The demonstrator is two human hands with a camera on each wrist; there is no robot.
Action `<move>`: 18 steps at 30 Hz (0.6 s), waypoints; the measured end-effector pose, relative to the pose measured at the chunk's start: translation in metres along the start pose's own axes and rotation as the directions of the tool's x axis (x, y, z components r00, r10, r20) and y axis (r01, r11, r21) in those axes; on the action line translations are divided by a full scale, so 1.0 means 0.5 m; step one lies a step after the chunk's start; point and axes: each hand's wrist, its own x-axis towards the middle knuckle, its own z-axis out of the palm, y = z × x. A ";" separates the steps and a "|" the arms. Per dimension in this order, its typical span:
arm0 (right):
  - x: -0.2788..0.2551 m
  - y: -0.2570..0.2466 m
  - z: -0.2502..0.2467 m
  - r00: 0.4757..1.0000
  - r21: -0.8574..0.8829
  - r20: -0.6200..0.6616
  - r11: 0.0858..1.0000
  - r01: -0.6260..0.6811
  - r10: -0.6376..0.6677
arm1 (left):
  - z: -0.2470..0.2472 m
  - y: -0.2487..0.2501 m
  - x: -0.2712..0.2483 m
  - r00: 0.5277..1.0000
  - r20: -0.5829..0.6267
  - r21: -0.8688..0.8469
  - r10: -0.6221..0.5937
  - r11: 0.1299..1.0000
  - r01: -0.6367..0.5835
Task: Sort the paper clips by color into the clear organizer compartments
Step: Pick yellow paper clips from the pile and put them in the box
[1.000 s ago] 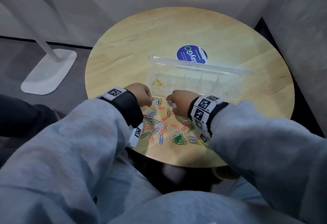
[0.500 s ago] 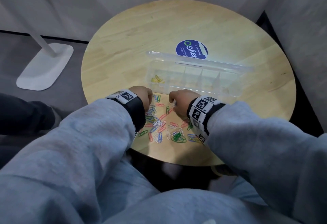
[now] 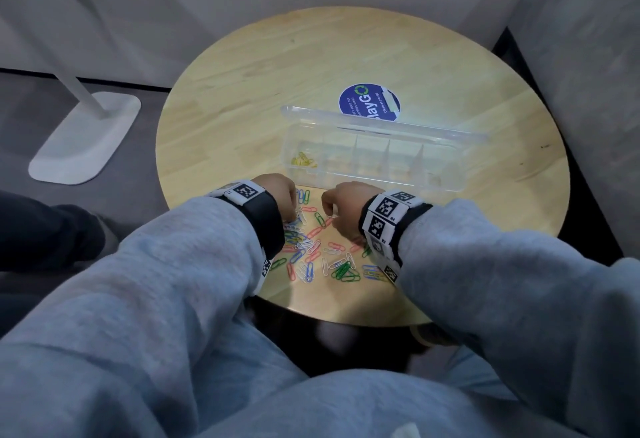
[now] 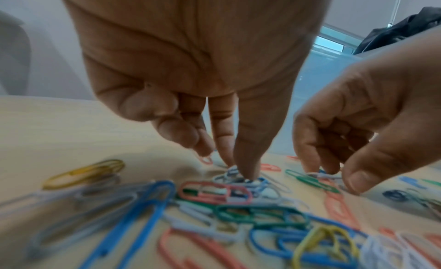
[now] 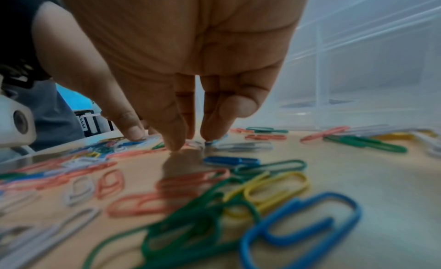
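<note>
The clear organizer (image 3: 374, 157) sat open on the round wooden table (image 3: 242, 91), with only a few yellow clips (image 3: 303, 160) in its leftmost compartment and the other compartments looking bare. The rest of the paper clips (image 3: 322, 250), a mixed scatter of red, blue, green, white and yellow, lay on the table just in front of it. The left hand (image 3: 277, 192) had straight fingers poking down into the pile and held nothing, while the right hand (image 3: 346, 209) had its fingertips down on a white clip (image 4: 317, 174), though I couldn't tell if it actually pinched it.

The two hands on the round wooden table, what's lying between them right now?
In the head view, loose paper clips lie on the bare wood between the left hand and right hand: a pink clip and a green clip.
</note>
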 end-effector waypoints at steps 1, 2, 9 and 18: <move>0.003 -0.002 0.000 1.000 -0.020 0.012 1.000 0.006 -0.005 | 0.001 0.001 0.002 1.000 0.018 0.011 -0.009 1.000 0.009; 0.006 -0.001 0.003 1.000 -0.041 0.025 0.999 0.001 0.000 | 0.002 0.002 0.004 0.999 0.034 0.026 -0.020 0.999 0.019; -0.024 0.024 0.000 0.999 0.099 0.010 0.994 -0.050 0.049 | 0.015 0.004 0.007 0.999 -0.005 0.109 -0.046 0.993 0.047; -0.073 0.099 0.000 0.974 0.845 0.107 0.498 -0.194 0.199 | 0.011 -0.005 -0.014 0.999 -0.009 -0.215 -0.042 0.976 0.039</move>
